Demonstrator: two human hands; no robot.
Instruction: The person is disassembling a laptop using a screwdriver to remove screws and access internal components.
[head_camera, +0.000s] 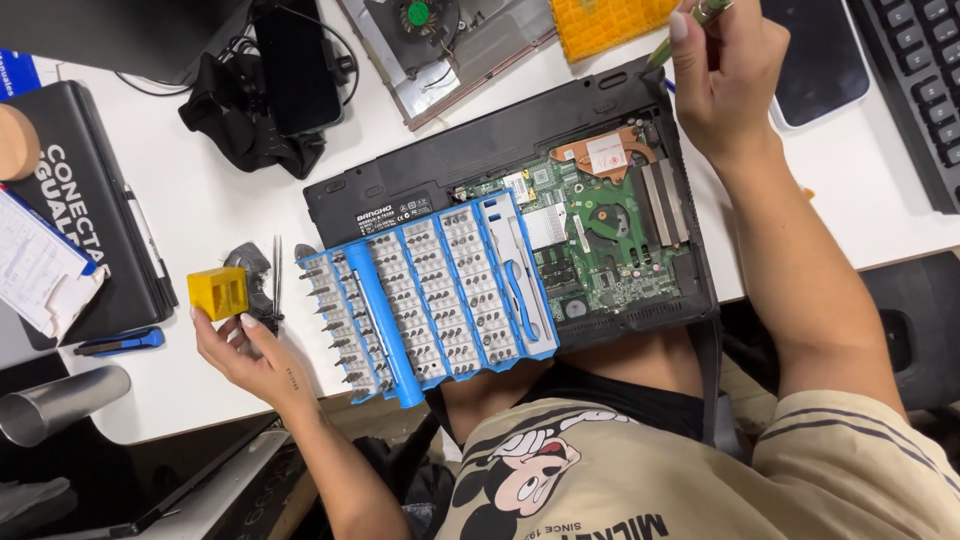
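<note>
An open black laptop lies bottom up on the white desk, its green circuit board and copper heat pipe exposed. A blue screwdriver bit case lies open across its near left part, filled with several rows of bits. My left hand is left of the case and grips a small yellow block with its fingertips just above the desk. My right hand is raised over the laptop's far right corner, closed around a green-handled tool whose tip points toward that corner.
Metal tweezers lie beside the yellow block. At the far side are a black cloth, a dark phone, a loose fan assembly and an orange pad. A second phone and a keyboard sit right; a black folder sits left.
</note>
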